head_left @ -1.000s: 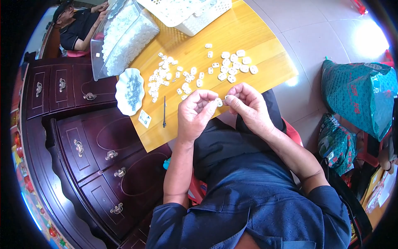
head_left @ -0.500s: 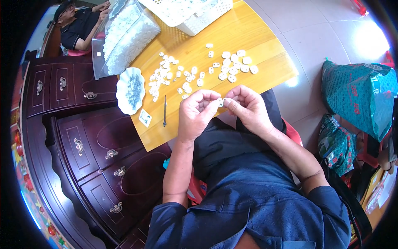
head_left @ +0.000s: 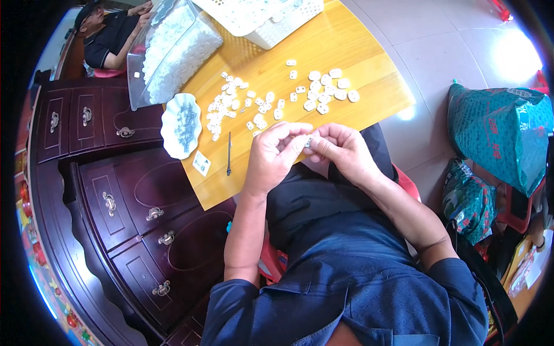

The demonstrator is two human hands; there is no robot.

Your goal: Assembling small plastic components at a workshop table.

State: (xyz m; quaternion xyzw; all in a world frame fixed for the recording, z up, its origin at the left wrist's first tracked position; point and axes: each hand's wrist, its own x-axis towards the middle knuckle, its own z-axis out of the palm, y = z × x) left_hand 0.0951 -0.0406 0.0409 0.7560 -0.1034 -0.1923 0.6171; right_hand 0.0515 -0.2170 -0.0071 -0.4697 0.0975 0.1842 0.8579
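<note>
Just over the near edge of the wooden table [head_left: 369,57], my left hand [head_left: 276,151] and my right hand [head_left: 341,149] meet fingertip to fingertip. Between them is a small white plastic piece [head_left: 308,142], mostly covered by my thumbs and fingers. Both hands pinch at it. Beyond my hands, similar white plastic pieces lie in loose groups: a cluster of small ones [head_left: 218,109] at the left and larger oval ones [head_left: 329,91] at the right. A thin dark tool [head_left: 229,154] lies left of my left hand.
A white scalloped dish [head_left: 167,130] holds small dark metal-looking parts. Behind it stands a clear bin [head_left: 136,86] of whitish pieces, beside a white perforated basket [head_left: 277,36]. A small printed card [head_left: 201,164] lies near the edge. Dark drawers [head_left: 138,196] flank the left; another person [head_left: 107,43] sits beyond.
My fingers have closed further over the small white piece, so less of it shows. My right fingers have curled in, and my left forearm has shifted slightly left.
</note>
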